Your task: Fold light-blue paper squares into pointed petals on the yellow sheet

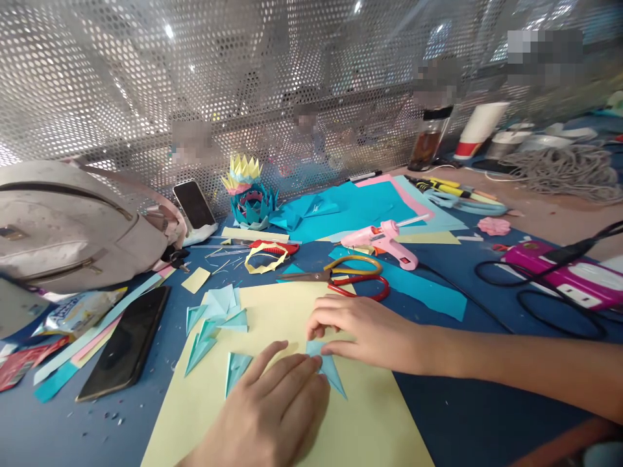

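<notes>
A folded light blue paper piece (333, 376) with a long point lies on a large pale yellow sheet (370, 421). My right hand (350, 324) comes in from the right, thumb and curled fingers closed on the upper end of this piece. From below, my left hand (277, 408) reaches over the sheet. Its fingers are stretched out, with the fingertips at the left edge of the same piece and one finger apart from the rest; its thumb is hidden. Several more folded blue pieces (197, 353) lie to the left, one of them partly behind my left hand.
Scissors (360, 275) lie just beyond the sheet, with a pink glue gun (384, 243) behind them. A black phone (124, 344) and a backpack (73, 227) are on the left. Layered paper flowers (253, 204) stand at the back. On the right is a purple power strip (559, 275) with cables.
</notes>
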The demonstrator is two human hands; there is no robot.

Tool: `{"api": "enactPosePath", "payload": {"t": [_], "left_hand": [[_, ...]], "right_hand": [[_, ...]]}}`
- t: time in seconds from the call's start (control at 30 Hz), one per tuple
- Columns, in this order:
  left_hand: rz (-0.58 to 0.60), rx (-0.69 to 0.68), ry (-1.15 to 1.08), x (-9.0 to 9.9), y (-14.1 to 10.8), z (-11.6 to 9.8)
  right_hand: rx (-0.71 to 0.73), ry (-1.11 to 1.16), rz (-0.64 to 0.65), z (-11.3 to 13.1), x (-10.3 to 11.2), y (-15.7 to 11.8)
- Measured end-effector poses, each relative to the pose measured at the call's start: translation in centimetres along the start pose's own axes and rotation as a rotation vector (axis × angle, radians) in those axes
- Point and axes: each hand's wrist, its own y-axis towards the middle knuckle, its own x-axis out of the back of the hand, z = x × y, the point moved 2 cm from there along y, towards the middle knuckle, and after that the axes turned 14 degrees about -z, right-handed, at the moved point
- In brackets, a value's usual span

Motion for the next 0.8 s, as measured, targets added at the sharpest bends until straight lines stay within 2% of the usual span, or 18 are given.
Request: {"api": "enactPosePath", "payload": {"t": [0.17, 0.3, 0.8], "left_hand": [[-0.012, 0.088, -0.094, -0.2, 1.4, 0.6], [-0.021, 0.106, -0.068, -0.3, 2.2, 0.7], [-0.084, 0.158, -0.035, -0.5, 1.5, 0.8]], "right_hand": [[-0.024, -0.006, 0.029, -0.1, -0.1, 0.1], [-0.017, -0.013, 0.045, 0.0, 0.0, 0.3], [0.023, -0.040, 0.043, 0.5, 0.0, 0.3]]}}
